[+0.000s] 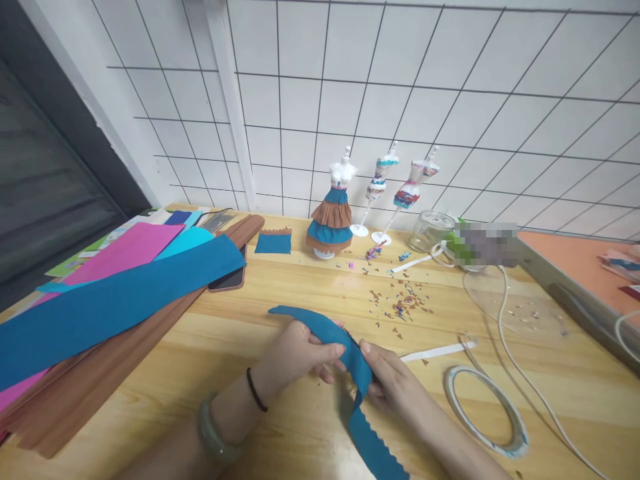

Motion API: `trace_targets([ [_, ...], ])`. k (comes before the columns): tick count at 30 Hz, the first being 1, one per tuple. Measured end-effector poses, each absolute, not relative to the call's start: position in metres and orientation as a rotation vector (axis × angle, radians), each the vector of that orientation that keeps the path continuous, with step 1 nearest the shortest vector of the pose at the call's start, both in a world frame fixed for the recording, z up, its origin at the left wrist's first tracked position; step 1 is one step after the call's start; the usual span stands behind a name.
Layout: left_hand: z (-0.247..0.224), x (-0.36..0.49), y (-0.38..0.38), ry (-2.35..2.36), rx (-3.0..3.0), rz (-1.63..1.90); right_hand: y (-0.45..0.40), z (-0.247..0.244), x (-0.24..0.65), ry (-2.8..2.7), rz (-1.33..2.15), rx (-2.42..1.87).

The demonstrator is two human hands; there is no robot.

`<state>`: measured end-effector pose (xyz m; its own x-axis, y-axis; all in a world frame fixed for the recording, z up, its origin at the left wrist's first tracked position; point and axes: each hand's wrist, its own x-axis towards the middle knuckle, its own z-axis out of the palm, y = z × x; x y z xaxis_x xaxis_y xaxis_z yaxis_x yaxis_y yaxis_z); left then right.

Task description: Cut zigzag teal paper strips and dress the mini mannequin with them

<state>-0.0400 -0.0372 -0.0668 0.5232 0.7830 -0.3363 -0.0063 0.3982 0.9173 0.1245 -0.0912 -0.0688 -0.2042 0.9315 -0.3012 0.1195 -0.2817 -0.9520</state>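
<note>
A strip of blue crepe paper (320, 327) curves across both hands, and its lower end, with a scalloped edge, hangs toward the table's front. My left hand (295, 353) is closed on it, thumb on top. At the strip's right edge, my right hand (390, 373) is closed around scissors, mostly hidden; a thin dark blade (350, 335) shows by the paper. Beyond the hands stands a small white mannequin (343, 172) in a tiered blue and brown paper skirt (330, 217). Tiny paper scraps (403, 303) lie scattered on the wooden table (225, 413).
Blue, pink and brown crepe paper sheets (125, 300) are piled left, partly over a phone (227, 279). Two more mannequins (407, 193) lean near a glass jar (431, 230). On the right are a tape roll (485, 410), a white cable (520, 360) and a white strip (440, 351).
</note>
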Motion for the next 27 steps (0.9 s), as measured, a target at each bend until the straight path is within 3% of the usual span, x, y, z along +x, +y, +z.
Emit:
trace_targets([
  [27,-0.065,-0.04,-0.035,0.878,1.125,0.673,-0.083,-0.069,0.126,-1.154,1.452,-1.428],
])
